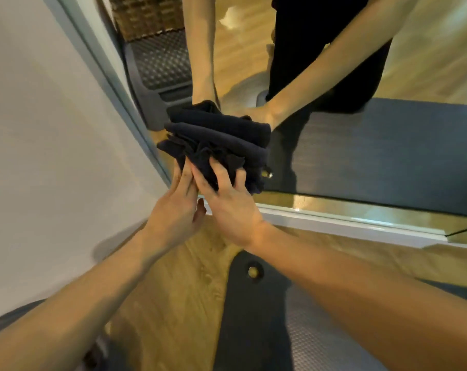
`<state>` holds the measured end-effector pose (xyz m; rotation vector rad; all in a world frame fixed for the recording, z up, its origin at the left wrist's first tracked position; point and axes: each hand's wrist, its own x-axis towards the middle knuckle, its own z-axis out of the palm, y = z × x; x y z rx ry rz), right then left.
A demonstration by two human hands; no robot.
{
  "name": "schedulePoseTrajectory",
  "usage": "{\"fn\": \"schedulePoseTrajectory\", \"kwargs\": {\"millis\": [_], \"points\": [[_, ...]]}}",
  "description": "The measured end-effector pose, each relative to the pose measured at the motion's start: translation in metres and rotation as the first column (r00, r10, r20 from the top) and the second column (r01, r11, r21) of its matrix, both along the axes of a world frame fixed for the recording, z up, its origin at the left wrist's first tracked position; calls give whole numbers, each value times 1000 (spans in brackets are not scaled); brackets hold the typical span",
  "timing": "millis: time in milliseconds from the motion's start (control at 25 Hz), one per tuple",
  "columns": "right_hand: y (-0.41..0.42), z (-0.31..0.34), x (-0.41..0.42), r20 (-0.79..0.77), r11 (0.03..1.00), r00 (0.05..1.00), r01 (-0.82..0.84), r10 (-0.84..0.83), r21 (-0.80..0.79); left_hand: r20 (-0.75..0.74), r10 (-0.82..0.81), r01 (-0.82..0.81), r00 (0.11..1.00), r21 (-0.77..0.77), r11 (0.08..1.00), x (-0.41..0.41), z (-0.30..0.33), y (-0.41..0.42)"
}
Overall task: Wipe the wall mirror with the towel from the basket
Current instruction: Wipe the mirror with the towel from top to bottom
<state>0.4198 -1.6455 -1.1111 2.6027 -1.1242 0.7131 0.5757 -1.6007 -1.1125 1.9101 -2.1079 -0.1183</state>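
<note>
A bunched dark navy towel (pixel 227 153) is pressed against the lower left corner of the wall mirror (pixel 387 145). My right hand (pixel 227 199) grips the towel from below, its fingers dug into the folds. To its left, my left hand (pixel 177 207) has its fingers straight against the towel's lower left edge. The glass reflects both arms and the towel. The mirror's grey frame (pixel 112 84) runs up the left side and its white bottom rail (pixel 347 223) lies along the floor.
A white wall (pixel 39 129) stands left of the mirror. Wooden floor (pixel 173 303) lies below my arms, with a dark grey textured mat (pixel 267 330) beside it. A woven basket and a mat appear only as reflections at the top of the mirror.
</note>
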Motion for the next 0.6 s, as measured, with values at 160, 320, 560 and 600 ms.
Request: {"fn": "schedulePoseTrajectory", "kwargs": {"millis": [160, 320, 560, 600], "points": [[3, -16, 62, 41, 990, 998, -56, 51, 131, 52, 0, -2, 999, 27, 1000, 67, -10, 5], [8, -23, 94, 112, 980, 994, -7, -16, 197, 96, -26, 23, 995, 23, 999, 84, -14, 4], [6, -56, 79, 128, 994, 991, -56, 43, 99, 72, -8, 2, 997, 89, 996, 77, -53, 9], [7, -69, 75, 109, 991, 993, -52, 39, 122, 63, -3, -3, 998, 102, 995, 74, -61, 11]]}}
